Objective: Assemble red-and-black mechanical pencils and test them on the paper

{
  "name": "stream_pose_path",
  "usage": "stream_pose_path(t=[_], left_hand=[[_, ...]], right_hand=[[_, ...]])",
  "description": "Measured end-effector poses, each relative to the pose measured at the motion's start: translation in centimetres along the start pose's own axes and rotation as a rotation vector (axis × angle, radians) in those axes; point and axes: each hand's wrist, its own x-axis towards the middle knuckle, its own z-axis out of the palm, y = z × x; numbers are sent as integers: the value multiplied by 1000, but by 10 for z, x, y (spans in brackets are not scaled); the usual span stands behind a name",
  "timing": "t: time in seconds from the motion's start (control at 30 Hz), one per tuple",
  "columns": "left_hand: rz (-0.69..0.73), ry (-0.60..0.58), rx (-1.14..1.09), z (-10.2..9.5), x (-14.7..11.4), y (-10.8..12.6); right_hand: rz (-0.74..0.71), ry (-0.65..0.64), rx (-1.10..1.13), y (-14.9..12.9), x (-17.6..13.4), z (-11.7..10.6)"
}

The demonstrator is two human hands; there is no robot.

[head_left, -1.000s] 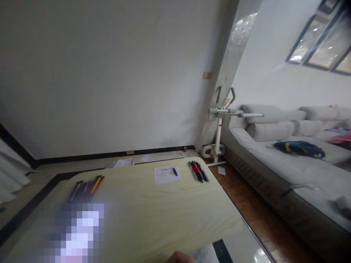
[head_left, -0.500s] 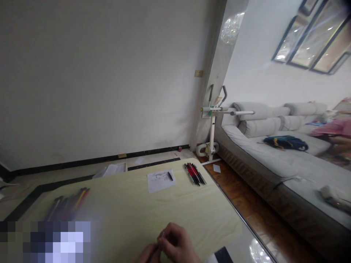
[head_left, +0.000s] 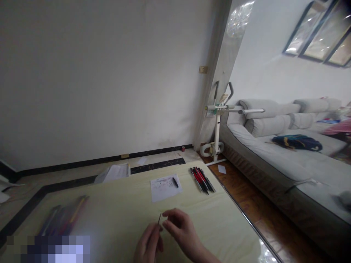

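Observation:
My left hand (head_left: 148, 243) is closed around a thin dark stick (head_left: 159, 219), like a pen refill, which points up from the fingertips. Its lower part is hidden in the fingers. Just right of the tip, my right hand (head_left: 183, 231) has its thumb and forefinger apart, with nothing visible between them. Farther up the table lies a white sheet of paper (head_left: 161, 191) with scribbles, and a short black pen part (head_left: 175, 182) rests on it. Several black and red pens (head_left: 202, 180) lie side by side at the right.
The pale yellow table (head_left: 117, 204) has a metal edge on its right. More pens (head_left: 64, 215), blurred, lie at the left. Papers in a box (head_left: 116, 172) stand beyond the far edge. Exercise equipment (head_left: 217, 131) and a grey sofa (head_left: 263, 157) are to the right; a person in pink (head_left: 340, 128) is partly visible there.
My hands have moved up the table and come apart. The right fingers have opened away from the thin stick, which now shows in my left hand. The view has shifted slightly left.

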Motion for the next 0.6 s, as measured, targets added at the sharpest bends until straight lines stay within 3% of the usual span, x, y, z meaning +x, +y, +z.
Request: stream_pose_path(t=[0.13,0.37,0.47,0.6], left_hand=[[29,83,-78,-9,21,11],[150,163,-202,-24,83,32],[158,30,-316,-26,108,34],[43,-155,-544,-28,129,34]], right_hand=[[21,59,-61,7,18,-17],[-220,226,-480,24,77,-55],[-222,236,-674,31,99,-62],[-191,194,-825,35,119,-64]])
